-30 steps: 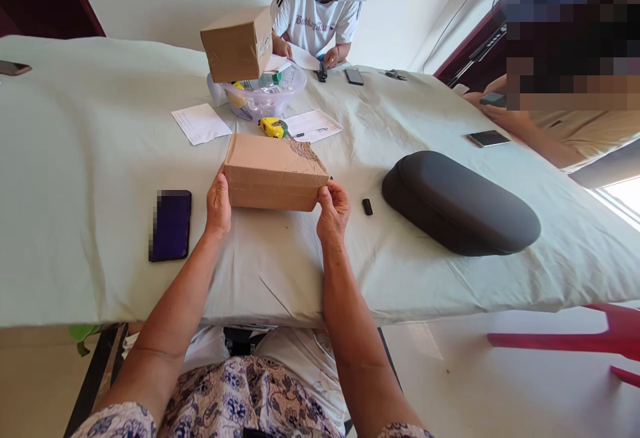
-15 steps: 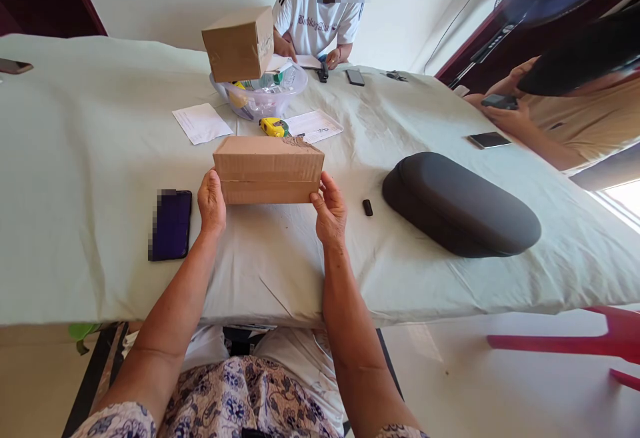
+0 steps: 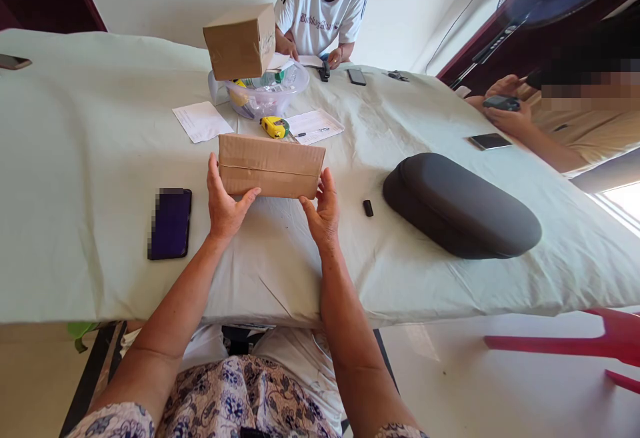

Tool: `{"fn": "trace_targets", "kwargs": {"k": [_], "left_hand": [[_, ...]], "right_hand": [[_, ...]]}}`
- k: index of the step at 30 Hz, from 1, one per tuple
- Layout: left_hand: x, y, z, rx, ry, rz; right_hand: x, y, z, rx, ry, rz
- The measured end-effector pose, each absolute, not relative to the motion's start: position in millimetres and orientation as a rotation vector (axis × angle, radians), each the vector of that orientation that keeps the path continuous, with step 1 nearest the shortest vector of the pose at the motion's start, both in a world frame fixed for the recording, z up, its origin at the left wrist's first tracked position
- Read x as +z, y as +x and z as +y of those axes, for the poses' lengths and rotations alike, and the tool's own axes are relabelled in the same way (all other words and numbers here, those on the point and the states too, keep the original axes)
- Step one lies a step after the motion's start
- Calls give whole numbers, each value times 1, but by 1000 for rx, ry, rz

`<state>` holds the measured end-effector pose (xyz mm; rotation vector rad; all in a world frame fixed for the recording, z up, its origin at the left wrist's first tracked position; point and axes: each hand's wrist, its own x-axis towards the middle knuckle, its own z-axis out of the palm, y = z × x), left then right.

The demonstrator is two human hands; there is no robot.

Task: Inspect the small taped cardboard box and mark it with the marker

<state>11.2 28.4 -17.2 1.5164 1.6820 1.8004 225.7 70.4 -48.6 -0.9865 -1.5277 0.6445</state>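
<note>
I hold a flat brown cardboard box [image 3: 271, 165] between both hands, lifted a little above the pale cloth-covered table [image 3: 90, 131]. My left hand [image 3: 225, 202] grips its left end, thumb under the near edge. At the right end, my right hand [image 3: 321, 211] clasps the box with its fingers up against the side. The box is tilted so its broad taped face turns toward me.
A dark phone [image 3: 170, 222] lies left of my hands; a small black object [image 3: 368, 208] and a large black case [image 3: 460, 203] lie right. Behind the box are a yellow tape measure [image 3: 275, 127], papers [image 3: 201, 121], a clear bowl [image 3: 265, 95] and another box [image 3: 241, 41]. Two other people sit at the far and right sides.
The box has been lifted off the table and rolled in my hands, its broad face turning toward me. Both hands shifted lower on its ends.
</note>
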Motion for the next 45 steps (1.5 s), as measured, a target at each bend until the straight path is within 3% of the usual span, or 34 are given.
{"fn": "trace_targets", "kwargs": {"k": [5,10,45], "left_hand": [[-23,25,25,1674,1621,1761],[-27,34,22,1653,1630,1814],[-20,10,29,1858,1276,1774]], "right_hand": [[-49,217,64,313,-1051,-1680],[-50,205,59,228,-1157,-1618],[-38,225,70,569,-1023,-1092]]}}
